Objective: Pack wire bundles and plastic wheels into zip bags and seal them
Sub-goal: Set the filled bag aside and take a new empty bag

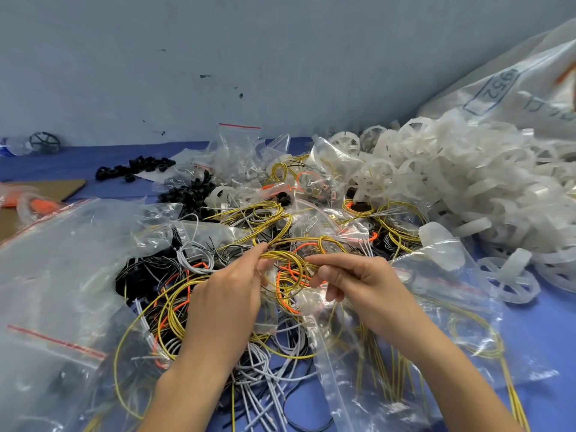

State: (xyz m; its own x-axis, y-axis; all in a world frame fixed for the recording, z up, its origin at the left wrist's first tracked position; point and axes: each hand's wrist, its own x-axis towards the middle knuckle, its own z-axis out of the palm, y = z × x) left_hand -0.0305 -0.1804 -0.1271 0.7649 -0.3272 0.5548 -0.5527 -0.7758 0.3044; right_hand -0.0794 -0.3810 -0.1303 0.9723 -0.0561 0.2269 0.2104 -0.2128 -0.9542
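Both hands work over a tangle of wires on the blue table (542, 332). The left hand (230, 294) pinches a yellow wire bundle (282, 256) between thumb and forefinger at the coil's left side, and the right hand (364, 280) pinches the same coil from the right, its other fingers curled. The bundle is held just above the heap of yellow, orange, grey and black wires. Clear zip bags (62, 260) lie on either side of the arms, and white plastic wheels (452, 169) are piled at the far right
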